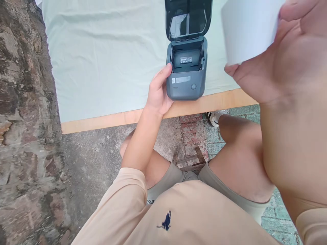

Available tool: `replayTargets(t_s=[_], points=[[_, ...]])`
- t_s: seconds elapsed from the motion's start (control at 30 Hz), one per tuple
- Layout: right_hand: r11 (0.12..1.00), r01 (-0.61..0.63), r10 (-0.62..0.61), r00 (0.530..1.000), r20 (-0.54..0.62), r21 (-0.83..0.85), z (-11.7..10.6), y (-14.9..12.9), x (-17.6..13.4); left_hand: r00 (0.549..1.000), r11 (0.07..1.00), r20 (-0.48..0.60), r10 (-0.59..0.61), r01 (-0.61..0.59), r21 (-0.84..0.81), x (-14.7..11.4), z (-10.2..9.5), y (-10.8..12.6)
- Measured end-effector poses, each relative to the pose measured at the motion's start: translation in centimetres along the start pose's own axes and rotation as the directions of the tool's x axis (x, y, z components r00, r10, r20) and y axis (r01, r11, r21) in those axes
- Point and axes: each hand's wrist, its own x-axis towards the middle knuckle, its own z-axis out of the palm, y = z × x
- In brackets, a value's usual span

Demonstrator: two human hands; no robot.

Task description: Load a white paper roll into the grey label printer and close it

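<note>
A dark grey label printer (187, 81) has its lid (189, 20) swung up, so the bare paper bay with a small printed sticker inside shows. My left hand (160, 86) grips the printer's left side, thumb on the upper edge and fingers underneath. Raised close to the camera at the upper right, my right hand (278, 64) is closed around a white paper roll (247, 30). The top of that roll runs out of the picture, and part of my grip is hidden. Roll and printer are apart.
A pale green cloth (109, 61) covers the table, whose wooden front edge (102, 126) shows. At the left rises a rough stone wall (22, 136). A small wooden stool (190, 161) stands between my legs, above paved ground.
</note>
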Motion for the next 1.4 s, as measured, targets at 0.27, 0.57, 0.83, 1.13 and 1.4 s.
replayTargets(t_s=[0.27, 0.57, 0.83, 1.13, 1.4], points=[[0.902, -0.175, 0.161, 0.985, 0.069, 0.395, 0.5, 2.7, -0.2, 0.999, 0.999, 0.039, 0.003, -0.001, -0.053, 0.2, 0.0, 0.0], [0.882, 0.092, -0.149, 0.985, -0.088, -0.462, 0.5, 4.2, -1.4, 1.000, 0.998, 0.028, -0.007, 0.009, -0.062, 0.2, 0.2, 0.1], [0.810, -0.033, -0.019, 0.996, -0.083, -0.586, 0.9, 4.3, -1.3, 0.997, 0.999, -0.062, -0.043, 0.044, 0.013, 0.0, 0.5, 0.3], [0.773, 0.013, -0.391, 0.797, -0.460, -0.635, -5.2, 6.9, 0.4, 1.000, 1.000, 0.011, 0.027, -0.027, -0.003, 0.1, 0.3, 0.0], [0.821, -0.083, -0.154, 0.921, -0.358, -0.566, -4.2, 6.2, 1.5, 1.000, 1.000, 0.001, 0.005, -0.005, 0.002, 0.1, 0.3, 0.2]])
